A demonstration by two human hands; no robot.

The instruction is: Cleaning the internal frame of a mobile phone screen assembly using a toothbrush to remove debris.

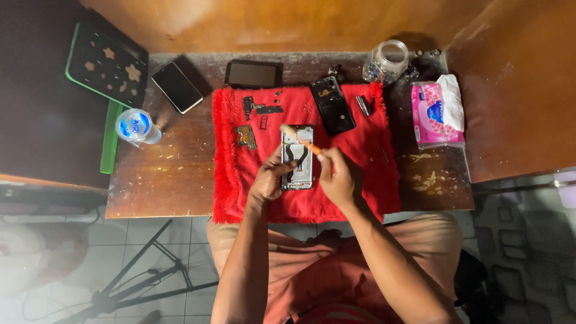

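I see a worn wooden tabletop (174,174) with a red cloth (360,150) spread across it, and an opened phone (297,158) lies at the cloth's middle. My left hand (268,180) rests against the phone's left edge, fingers curled on it. My right hand (337,177) pinches an orange-handled brush (300,139), its tip over the phone's upper part.

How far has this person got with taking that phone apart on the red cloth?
Well into it, by the look. The back cover is off, and small boards lie loose on the red cloth. The left hand steadies the opened phone while the right hand works an orange-handled brush over it. Parts remain inside the frame, so nothing is reassembled.
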